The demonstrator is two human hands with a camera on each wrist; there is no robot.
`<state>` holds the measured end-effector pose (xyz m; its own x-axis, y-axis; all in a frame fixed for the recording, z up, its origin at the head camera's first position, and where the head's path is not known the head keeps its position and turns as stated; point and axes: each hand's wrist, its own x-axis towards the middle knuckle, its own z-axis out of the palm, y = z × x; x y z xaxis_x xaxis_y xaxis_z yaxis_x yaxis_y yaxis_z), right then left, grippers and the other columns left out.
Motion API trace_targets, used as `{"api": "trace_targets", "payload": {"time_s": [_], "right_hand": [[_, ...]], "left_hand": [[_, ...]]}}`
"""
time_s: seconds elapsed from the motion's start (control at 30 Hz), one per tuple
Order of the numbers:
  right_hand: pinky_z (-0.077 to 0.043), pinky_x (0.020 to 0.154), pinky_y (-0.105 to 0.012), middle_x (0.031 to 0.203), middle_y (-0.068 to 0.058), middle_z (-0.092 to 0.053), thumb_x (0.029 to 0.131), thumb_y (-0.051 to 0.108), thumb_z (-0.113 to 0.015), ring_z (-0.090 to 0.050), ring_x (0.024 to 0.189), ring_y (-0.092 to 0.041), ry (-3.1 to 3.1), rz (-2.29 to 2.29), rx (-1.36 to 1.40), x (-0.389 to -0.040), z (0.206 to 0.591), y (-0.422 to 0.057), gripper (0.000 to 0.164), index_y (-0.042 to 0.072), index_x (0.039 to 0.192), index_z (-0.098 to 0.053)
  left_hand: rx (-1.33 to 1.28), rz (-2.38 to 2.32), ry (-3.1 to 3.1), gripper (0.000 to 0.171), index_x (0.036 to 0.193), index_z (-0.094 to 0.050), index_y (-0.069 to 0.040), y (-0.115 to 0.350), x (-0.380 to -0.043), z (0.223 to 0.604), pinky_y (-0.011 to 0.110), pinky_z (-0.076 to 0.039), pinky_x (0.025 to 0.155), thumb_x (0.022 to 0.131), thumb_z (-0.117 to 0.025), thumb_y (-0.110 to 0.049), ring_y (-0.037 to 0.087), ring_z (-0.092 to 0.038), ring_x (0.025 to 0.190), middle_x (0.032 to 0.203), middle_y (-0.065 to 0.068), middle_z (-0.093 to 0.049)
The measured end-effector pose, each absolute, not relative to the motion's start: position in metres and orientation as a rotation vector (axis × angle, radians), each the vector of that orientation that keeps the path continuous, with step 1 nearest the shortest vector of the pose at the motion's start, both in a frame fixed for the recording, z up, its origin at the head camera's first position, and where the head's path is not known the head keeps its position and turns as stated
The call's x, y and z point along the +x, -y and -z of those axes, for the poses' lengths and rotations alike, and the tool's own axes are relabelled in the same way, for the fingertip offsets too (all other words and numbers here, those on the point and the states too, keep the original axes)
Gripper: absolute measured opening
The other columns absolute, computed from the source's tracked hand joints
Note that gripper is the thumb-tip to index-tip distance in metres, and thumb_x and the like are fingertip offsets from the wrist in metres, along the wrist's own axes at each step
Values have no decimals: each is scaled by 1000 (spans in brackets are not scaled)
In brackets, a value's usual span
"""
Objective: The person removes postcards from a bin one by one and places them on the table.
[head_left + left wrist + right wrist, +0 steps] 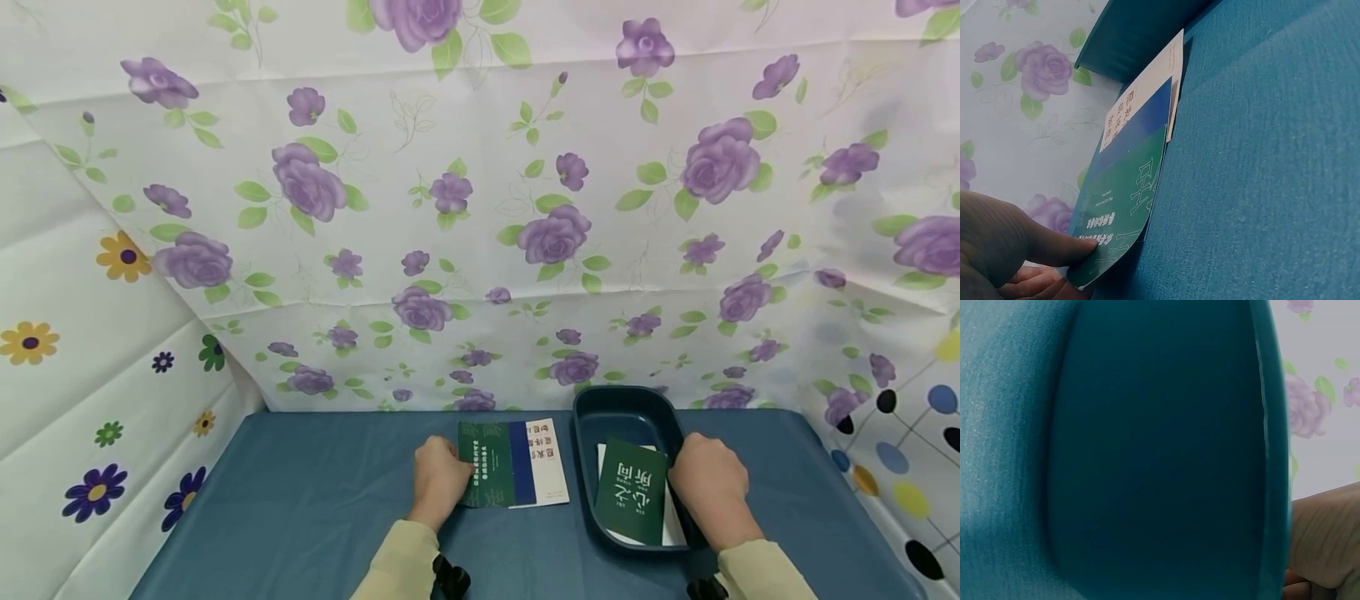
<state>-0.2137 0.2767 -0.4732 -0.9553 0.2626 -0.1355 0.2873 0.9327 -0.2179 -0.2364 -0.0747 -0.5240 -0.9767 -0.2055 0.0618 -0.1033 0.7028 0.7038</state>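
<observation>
Left of the dark teal bin (618, 392), the left hand (441, 477) pinches the end of a green card (487, 462), thumb on top and fingers below, with blue and white printed paper (546, 461) showing past its other end, all over the blue cloth (315, 500). At the bin's right rim is the right hand (711, 482), its fingertips hidden, so I cannot tell whether it grips anything; beside it, inside, a green booklet (626, 492) lies over something white (673, 525).
</observation>
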Motion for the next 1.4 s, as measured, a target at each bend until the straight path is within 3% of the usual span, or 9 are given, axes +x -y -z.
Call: {"api": "trace_targets", "payload": {"time_s": [0.17, 0.47, 0.77, 1.0, 1.3, 1.4], "right_hand": [[-42, 43, -44, 72, -20, -55, 86, 14, -56, -52, 57, -30, -2994, 354, 429, -214, 473, -277, 21, -6, 86, -60], [-42, 44, -43, 71, -18, -55, 85, 16, -57, -52, 56, -29, -2980, 372, 421, -216, 475, -278, 21, -5, 87, -60], [-42, 44, -44, 72, -18, -55, 85, 15, -57, -52, 57, -29, -2962, 357, 421, -217, 473, -278, 21, -5, 89, -60], [-42, 43, -45, 76, -21, -56, 84, 16, -58, -54, 59, -31, -2959, 327, 434, -217, 476, -278, 22, -5, 90, -61], [-42, 44, -45, 78, -22, -57, 84, 15, -59, -54, 60, -31, -2964, 322, 418, -218, 477, -278, 23, -6, 93, -61], [-42, 43, -45, 76, -22, -56, 84, 15, -59, -53, 58, -31, -2985, 328, 417, -217, 478, -279, 22, -6, 91, -61]], "left_hand": [[260, 1123, 2775, 54, 48, -29, -20, 75, -237, 524, 27, -30, 41, 72, -77, -11, 11, -21, 35, 43, -7, -18], [268, 1076, 2784, 54, 48, -31, -21, 75, -238, 523, 28, -34, 41, 68, -80, -13, 14, -36, 33, 40, -6, -25], [351, 752, 2890, 38, 53, -48, -18, 71, -237, 520, 31, -36, 38, 68, -81, -27, 14, -43, 39, 44, -1, -42], [324, 738, 2929, 31, 56, -55, -15, 69, -234, 516, 31, -39, 39, 69, -81, -26, 14, -44, 40, 46, -2, -44], [159, 774, 2838, 34, 57, -51, -16, 48, -236, 476, 27, -27, 33, 80, -72, -29, 12, -38, 34, 42, -4, -36], [53, 774, 2747, 25, 68, -61, -13, 31, -236, 460, 28, -34, 37, 81, -72, -32, 12, -45, 41, 52, -1, -50]]}}
